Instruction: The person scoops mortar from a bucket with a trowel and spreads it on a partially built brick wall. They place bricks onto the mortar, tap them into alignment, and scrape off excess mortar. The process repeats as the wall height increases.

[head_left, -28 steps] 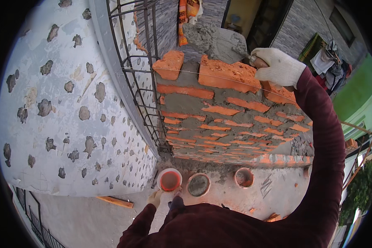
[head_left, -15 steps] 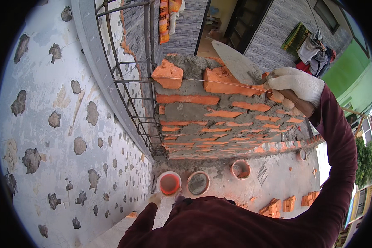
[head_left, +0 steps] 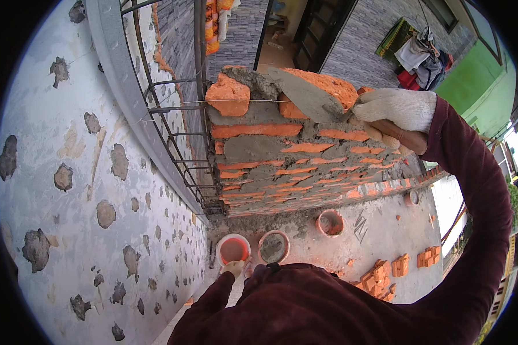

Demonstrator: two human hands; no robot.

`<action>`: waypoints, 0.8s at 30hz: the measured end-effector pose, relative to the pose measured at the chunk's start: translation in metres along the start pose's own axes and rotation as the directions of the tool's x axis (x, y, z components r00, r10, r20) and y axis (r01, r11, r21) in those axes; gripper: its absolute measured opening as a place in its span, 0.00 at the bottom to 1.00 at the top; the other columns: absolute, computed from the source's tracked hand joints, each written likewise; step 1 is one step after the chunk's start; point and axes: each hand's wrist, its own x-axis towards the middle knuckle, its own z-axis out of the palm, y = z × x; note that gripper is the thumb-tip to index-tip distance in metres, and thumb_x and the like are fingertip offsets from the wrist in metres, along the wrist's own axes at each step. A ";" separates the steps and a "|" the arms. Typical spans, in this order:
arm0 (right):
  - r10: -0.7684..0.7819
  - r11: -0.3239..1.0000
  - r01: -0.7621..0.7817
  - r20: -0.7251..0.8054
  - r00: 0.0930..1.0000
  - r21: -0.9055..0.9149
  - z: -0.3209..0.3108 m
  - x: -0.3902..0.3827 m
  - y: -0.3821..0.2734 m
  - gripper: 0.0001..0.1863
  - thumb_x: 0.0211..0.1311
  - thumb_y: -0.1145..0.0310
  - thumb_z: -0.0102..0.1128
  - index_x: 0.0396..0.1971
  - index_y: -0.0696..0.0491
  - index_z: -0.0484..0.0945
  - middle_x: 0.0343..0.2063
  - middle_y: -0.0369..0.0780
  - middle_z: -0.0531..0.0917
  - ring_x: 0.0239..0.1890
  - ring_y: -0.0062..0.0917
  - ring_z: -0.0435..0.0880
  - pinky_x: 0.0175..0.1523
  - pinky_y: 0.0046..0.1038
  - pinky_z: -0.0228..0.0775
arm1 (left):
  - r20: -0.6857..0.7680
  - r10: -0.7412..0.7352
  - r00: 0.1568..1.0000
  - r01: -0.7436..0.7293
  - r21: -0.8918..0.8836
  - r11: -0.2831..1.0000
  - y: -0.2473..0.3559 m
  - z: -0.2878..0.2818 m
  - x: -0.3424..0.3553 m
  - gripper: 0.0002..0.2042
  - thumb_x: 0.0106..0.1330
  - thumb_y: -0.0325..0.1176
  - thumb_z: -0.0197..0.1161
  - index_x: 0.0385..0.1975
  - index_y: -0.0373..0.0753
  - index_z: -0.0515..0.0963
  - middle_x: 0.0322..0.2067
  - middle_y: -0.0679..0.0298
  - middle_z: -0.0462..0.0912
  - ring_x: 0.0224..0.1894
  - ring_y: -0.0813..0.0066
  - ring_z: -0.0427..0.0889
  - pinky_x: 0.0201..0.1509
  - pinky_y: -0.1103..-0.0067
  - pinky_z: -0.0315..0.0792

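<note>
My gloved right hand [head_left: 397, 112] is closed round the wooden handle of a pointing trowel, palm side down over the top of the brick wall [head_left: 256, 131]. The grey trowel blade [head_left: 308, 96] slants up and left across an orange brick [head_left: 334, 86] on the top course, its tip near the mortar [head_left: 248, 82] in the gap. On the other side of that gap sits a shorter brick piece [head_left: 228, 95]. A thin white string runs along the top course. Far below, my gloved left hand [head_left: 233, 268] appears beside a white-rimmed bucket [head_left: 234, 249]; its fingers are too small to make out.
Steel rebar [head_left: 170, 135] stands at the wall's left end, beside a pitted white wall [head_left: 86, 195]. On the floor are a mortar bucket [head_left: 273, 247], another bucket [head_left: 330, 223] and stacked bricks [head_left: 376, 278]. Clothes [head_left: 423, 60] hang at the back right.
The trowel has come down and left, its blade turned flatter across the brick and its tip nearer the mortar gap. My left hand has risen to the bucket's near rim. The view has shifted slightly.
</note>
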 end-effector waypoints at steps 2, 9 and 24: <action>0.125 0.992 -0.125 -0.003 0.992 0.033 -0.010 -0.013 -0.018 0.18 0.75 0.55 0.56 0.48 0.57 0.78 0.22 0.35 0.80 0.14 0.17 0.75 0.13 0.22 0.69 | -0.014 -0.010 1.000 0.010 -0.004 1.000 0.004 -0.004 -0.004 0.29 0.68 0.59 0.52 0.44 0.38 0.87 0.44 0.47 0.88 0.53 0.50 0.86 0.60 0.62 0.73; -0.241 0.895 0.215 -0.016 0.971 -0.392 -0.009 0.002 -0.078 0.17 0.77 0.56 0.56 0.48 0.55 0.81 0.26 0.35 0.82 0.21 0.15 0.77 0.23 0.22 0.74 | 0.016 -0.058 0.998 0.054 0.171 0.984 0.002 -0.044 -0.003 0.28 0.67 0.57 0.56 0.48 0.38 0.87 0.47 0.48 0.88 0.55 0.56 0.85 0.61 0.65 0.74; 0.027 0.999 -0.024 -0.118 0.993 0.027 0.018 -0.004 -0.048 0.18 0.77 0.55 0.57 0.47 0.56 0.82 0.21 0.32 0.80 0.16 0.12 0.76 0.18 0.19 0.72 | 0.041 -0.026 0.999 0.020 0.138 0.990 -0.014 -0.019 -0.005 0.23 0.67 0.52 0.61 0.48 0.38 0.87 0.43 0.51 0.90 0.49 0.61 0.88 0.57 0.68 0.75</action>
